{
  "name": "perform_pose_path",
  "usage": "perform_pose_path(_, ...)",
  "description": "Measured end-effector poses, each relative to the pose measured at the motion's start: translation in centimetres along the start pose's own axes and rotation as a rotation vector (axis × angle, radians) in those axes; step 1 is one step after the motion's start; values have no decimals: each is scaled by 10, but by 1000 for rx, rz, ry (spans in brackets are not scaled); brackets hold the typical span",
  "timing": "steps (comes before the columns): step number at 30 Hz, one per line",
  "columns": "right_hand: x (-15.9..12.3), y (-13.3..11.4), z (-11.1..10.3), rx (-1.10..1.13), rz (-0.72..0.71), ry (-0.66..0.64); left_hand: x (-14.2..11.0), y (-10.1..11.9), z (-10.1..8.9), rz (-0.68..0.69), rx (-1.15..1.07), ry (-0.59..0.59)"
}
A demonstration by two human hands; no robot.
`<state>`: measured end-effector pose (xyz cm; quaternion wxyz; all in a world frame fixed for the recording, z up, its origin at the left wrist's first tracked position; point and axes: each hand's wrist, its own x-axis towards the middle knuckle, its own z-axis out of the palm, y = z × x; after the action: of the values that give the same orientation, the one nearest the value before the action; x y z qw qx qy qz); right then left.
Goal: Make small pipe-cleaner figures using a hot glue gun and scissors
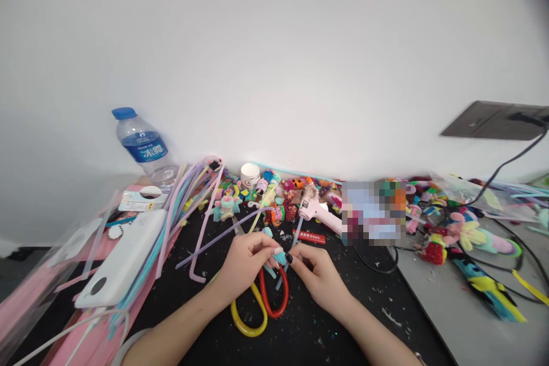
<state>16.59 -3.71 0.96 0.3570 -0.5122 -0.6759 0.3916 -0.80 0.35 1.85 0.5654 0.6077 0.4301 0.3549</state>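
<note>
My left hand [246,257] and my right hand [315,271] meet over the black mat [300,331], fingers pinched together on a small light-blue fuzzy piece [279,255] between them. Directly under the hands lie scissors [261,306] with one yellow and one red handle loop. A pink glue gun [319,211] rests just beyond my right hand, its nozzle pointing toward the hands. A small red flat bar [309,236] lies between the glue gun and my fingers.
A bundle of pastel pipe cleaners [193,194] fans out at the left beside a white power bank [124,260] and a water bottle [143,146]. Small fuzzy craft figures [274,191] line the wall. More figures [467,234] and black cables [506,163] crowd the right.
</note>
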Motion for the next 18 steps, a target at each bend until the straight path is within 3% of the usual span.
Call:
perform_pose_path(3,-1,3,0,-31,-7,21,1,2,-1,-20,-3,8)
perform_pose_path(10,0,6,0,-38,-4,37,2,-4,-2,-31,-66,-127)
perform_pose_path(14,1,4,-1,-54,-8,24,1,-5,-2,3,12,-80)
perform_pose_path(18,1,5,-1,-61,24,97,2,-4,-3,-32,-31,-30)
